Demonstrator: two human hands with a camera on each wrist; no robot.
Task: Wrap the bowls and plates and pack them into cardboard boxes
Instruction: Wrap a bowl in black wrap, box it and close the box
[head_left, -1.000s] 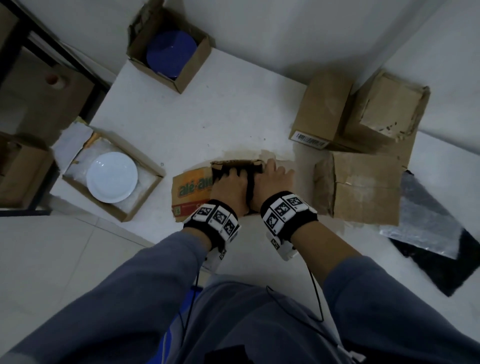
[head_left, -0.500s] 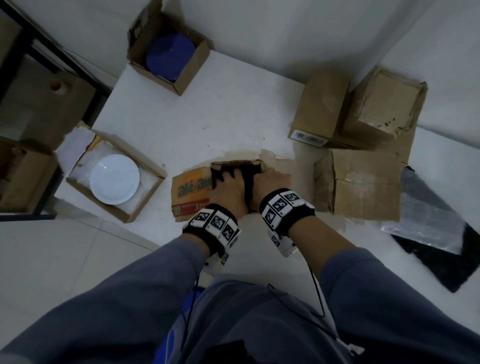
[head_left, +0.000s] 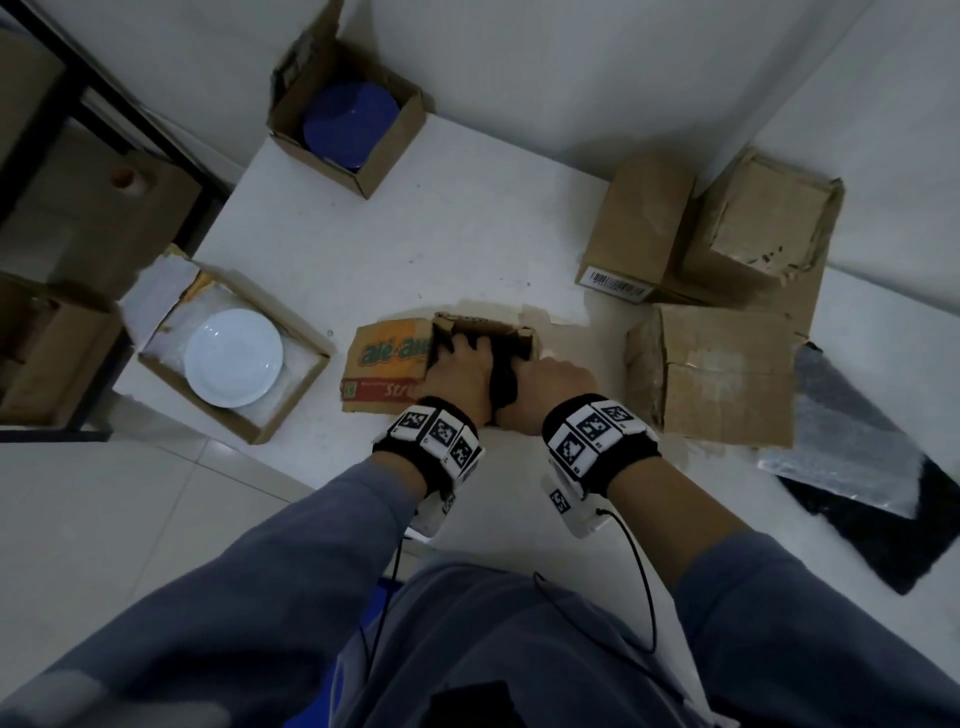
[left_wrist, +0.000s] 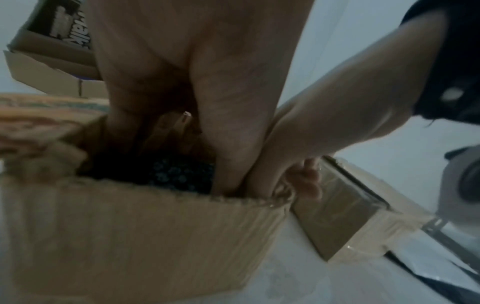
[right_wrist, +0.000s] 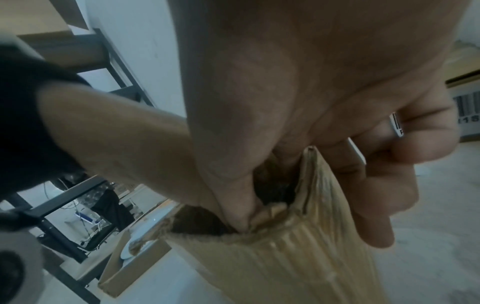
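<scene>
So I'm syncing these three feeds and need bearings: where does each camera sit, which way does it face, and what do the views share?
Head: worn on the head, looking down at the white table; both forearms, left hand, right hand show.
Left wrist: under the left wrist, looking along the palm into the printed box; the right hand shows too.
Right wrist: under the right wrist, facing that box's corner, fingers outside the wall.
Shared: all show the printed box; head and right wrist also the white plate.

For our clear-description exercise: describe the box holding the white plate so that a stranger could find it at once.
Start at the white table and go to its near left corner, left of both hands. There sits a shallow open box lined with white wrap, a white plate lying flat inside. The other open box, at the far corner, is deeper and holds something blue.
</scene>
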